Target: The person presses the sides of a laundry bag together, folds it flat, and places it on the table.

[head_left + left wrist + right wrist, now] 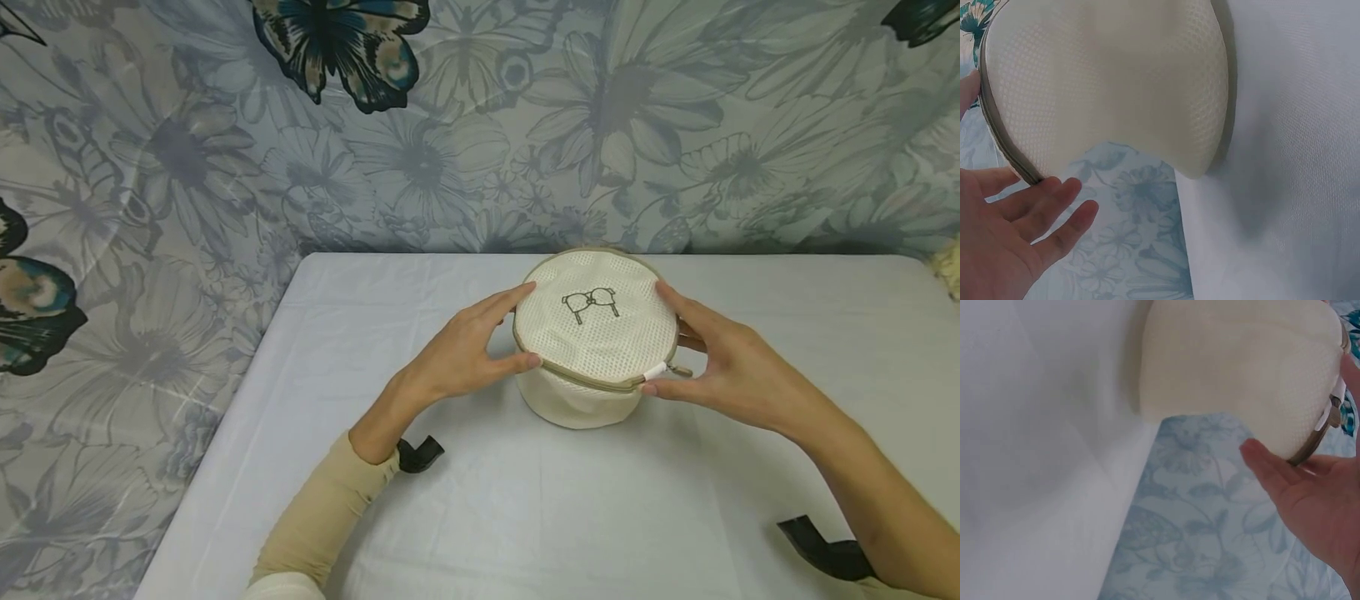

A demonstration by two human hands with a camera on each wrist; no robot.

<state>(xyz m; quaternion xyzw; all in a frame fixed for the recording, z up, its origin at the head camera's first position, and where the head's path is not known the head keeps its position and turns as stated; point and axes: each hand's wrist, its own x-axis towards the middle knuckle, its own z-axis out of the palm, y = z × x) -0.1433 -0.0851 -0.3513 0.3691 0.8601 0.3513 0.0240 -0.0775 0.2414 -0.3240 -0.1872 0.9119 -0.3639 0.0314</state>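
Note:
A round cream mesh laundry bag [596, 333] stands on the white-covered table, its lid tilted toward me and marked with a dark outline drawing. A beige zipper runs round the lid, with the pull tab [681, 371] at the front right. My left hand [457, 346] holds the bag's left rim between thumb and fingers. On the opposite side, my right hand [738, 367] grips the rim, its thumb beside the white zipper end. Both wrist views show the mesh side wall [1116, 81] and fingertips at the zipper edge [1310, 447]. The bag's inside is hidden.
The white cloth [450, 508] covers the table, whose back edge runs just behind the bag. Beyond it hangs a grey floral backdrop [420, 167] with butterflies. Black straps [422, 454] stick out from both wrists over the cloth.

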